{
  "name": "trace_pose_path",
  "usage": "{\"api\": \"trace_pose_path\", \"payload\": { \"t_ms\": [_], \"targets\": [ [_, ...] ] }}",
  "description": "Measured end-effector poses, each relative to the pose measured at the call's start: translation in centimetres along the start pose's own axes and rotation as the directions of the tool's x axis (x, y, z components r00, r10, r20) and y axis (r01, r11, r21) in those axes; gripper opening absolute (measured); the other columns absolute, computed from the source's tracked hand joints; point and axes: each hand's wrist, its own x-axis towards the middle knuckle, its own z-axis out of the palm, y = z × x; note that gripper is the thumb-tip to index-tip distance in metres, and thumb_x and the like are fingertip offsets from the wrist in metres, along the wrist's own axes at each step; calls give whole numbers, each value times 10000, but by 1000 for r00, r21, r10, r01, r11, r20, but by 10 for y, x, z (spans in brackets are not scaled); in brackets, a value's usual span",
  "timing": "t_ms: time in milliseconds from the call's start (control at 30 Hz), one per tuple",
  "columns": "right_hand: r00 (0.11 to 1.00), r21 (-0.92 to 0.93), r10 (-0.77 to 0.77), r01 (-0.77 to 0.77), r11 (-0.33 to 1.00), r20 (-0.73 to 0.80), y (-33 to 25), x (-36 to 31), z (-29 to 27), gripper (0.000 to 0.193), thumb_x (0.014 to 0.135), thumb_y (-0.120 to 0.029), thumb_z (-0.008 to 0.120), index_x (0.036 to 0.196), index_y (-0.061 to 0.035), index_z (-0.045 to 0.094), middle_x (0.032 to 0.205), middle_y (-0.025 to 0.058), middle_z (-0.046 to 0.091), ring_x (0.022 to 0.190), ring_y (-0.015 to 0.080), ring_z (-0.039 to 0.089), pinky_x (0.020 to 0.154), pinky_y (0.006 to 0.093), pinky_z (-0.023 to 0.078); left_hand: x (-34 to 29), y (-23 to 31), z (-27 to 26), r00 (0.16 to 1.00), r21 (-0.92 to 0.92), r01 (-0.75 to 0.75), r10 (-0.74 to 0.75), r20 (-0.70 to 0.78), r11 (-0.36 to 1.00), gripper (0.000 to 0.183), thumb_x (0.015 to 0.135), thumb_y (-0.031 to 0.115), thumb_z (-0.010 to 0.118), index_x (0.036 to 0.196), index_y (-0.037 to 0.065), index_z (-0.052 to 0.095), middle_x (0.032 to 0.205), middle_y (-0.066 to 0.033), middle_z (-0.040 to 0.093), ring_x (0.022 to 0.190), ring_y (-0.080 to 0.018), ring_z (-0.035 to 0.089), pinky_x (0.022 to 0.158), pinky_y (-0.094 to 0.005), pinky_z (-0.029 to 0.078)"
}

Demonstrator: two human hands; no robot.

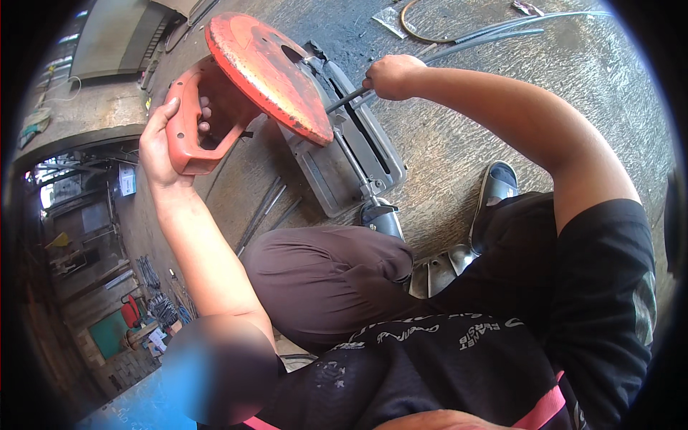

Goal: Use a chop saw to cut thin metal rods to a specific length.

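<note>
Left hand (159,143) on the saw's handle (188,132), right hand (395,77) on a rod (348,99)

At the left, the left hand is wrapped around the red handle, thumb on the near side and fingertips showing through its loop. The grip seems meant to steer the saw's head. The handle's grip bar runs roughly near to far.

Next to it on the right, the red guard (269,75) stands tilted above the grey base (390,161); its long edge slants from far left to near right. It hides whatever blade lies beneath. The base sits on the floor (437,143), far of the person's knees, its long side also slanting from far left to near right.

Left of the base, loose bars (264,209) lie on the floor, pointing from near left to far right.

Farther right, the right hand is closed around the dark rod, which points toward near left, crosses above the base and reaches the guard's near edge. Holding it there probably keeps it lined up and steady. Whether it ends there or runs on beneath the guard, I cannot tell.

At the far right, grey tubes (494,45) stretch away to the right; whether the rod joins one behind the fist is unclear.
</note>
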Motion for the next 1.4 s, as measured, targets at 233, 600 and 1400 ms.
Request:
{"api": "trace_pose_path", "payload": {
  "t_ms": [233,600,1400],
  "targets": [
    [1000,10,-13,13,1000,6,-2,-3,-7,335,922,-360,455,1026,-121,667,995,113,669,955,282,634,831,414,500,1,0,-1,999,15,-34,35,-37,999,398,869,180,526,1155,-96,518,885,-161,620,716,-190,599,598,-263,487],
    [1000,-9,-16,16,1000,6,-3,-7,-8,332,924,-347,449,1037,-124,668,992,106,672,955,278,636,832,408,501,2,0,-1,999,12,-28,29,-24,1000,406,872,189,515,1168,-90,512,894,-165,617,726,-190,606,602,-262,493],
    [1000,-9,-11,11,1000,-7,-3,-7,-7,346,931,-371,438,1033,-136,670,988,105,671,954,276,637,825,412,501,-5,5,8,997,94,2,5,-81,996,420,885,212,482,1187,-79,510,959,-160,630,794,-207,624,651,-291,498]
  ]
}}
